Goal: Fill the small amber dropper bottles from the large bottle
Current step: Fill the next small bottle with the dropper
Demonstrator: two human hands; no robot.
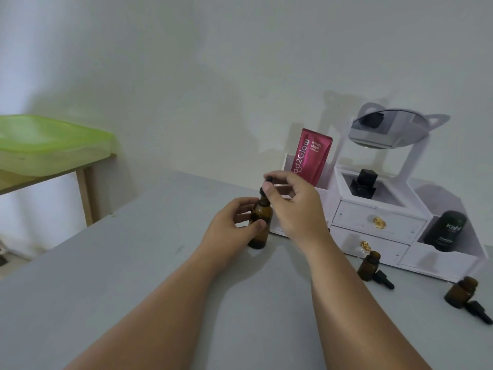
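The large amber bottle (260,231) stands upright on the grey table (133,276). My left hand (229,225) grips its body from the left. My right hand (296,206) pinches the black dropper cap (267,179) at the bottle's neck, thumb and fingers curled round the cap. Two small amber dropper bottles stand open at the right: one (369,265) in front of the organiser, the other (460,292) near the table's right edge. A black dropper (384,279) lies beside the first, and another black dropper (478,312) lies beside the second.
A white cosmetic organiser (378,222) with drawers and a round mirror (388,132) stands at the back right, holding a pink tube (310,158), a black flask (364,184) and a black container (445,231). A green plastic lid (50,142) rests on a wooden table at the left.
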